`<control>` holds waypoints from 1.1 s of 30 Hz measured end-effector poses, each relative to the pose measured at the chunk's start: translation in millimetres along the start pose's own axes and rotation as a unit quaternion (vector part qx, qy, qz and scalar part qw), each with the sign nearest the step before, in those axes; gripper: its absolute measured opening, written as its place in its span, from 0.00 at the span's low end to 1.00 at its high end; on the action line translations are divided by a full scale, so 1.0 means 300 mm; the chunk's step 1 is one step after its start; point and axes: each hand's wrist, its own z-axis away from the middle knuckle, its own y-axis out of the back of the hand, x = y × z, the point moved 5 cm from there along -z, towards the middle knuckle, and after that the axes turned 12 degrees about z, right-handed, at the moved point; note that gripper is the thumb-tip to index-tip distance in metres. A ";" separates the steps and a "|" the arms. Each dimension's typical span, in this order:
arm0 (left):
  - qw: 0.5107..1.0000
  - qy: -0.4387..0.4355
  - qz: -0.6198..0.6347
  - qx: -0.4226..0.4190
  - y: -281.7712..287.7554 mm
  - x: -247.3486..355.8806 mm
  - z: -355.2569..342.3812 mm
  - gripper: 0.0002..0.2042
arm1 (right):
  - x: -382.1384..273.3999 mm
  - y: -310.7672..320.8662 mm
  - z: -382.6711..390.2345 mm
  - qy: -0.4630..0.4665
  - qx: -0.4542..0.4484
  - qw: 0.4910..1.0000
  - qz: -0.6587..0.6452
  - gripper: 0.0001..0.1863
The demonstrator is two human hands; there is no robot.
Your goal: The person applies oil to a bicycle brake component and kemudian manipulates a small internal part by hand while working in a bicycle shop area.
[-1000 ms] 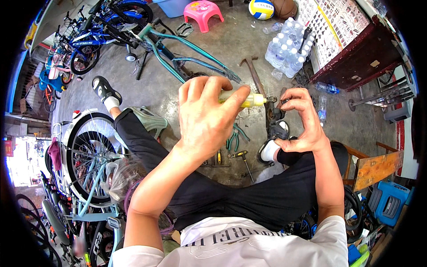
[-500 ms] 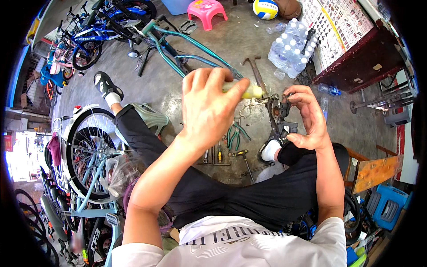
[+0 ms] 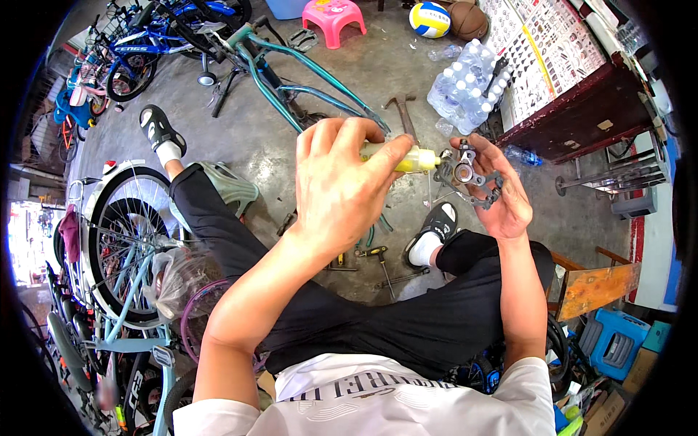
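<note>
My left hand (image 3: 342, 174) is closed around a small yellow squeeze bottle (image 3: 416, 160), tipped on its side. The bottle's pale nozzle points right and reaches the edge of a dark bicycle pedal (image 3: 472, 176); whether it touches cannot be told. My right hand (image 3: 509, 192) holds this pedal from behind, with its round hub and toothed cage turned up into view. The palm and some fingers are partly hidden by the pedal. Beyond both hands lies a teal bicycle frame (image 3: 313, 64) on the floor.
A hammer (image 3: 402, 116) and a yellow-handled tool (image 3: 374, 251) lie on the concrete floor. Bottled water (image 3: 465, 91) stands by a dark red cabinet (image 3: 574, 120) on the right. A pink stool (image 3: 333, 20) is at the back; a bicycle wheel (image 3: 131, 240) stands left.
My right hand has turned the pedal so its hub and cage show, and the bottle's nozzle is now right beside it. The whole view has shifted slightly.
</note>
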 end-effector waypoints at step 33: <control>1.000 0.000 -0.001 -0.030 -0.046 -0.003 0.005 0.22 | 0.057 0.052 -0.021 -0.028 0.021 0.991 -0.129 0.39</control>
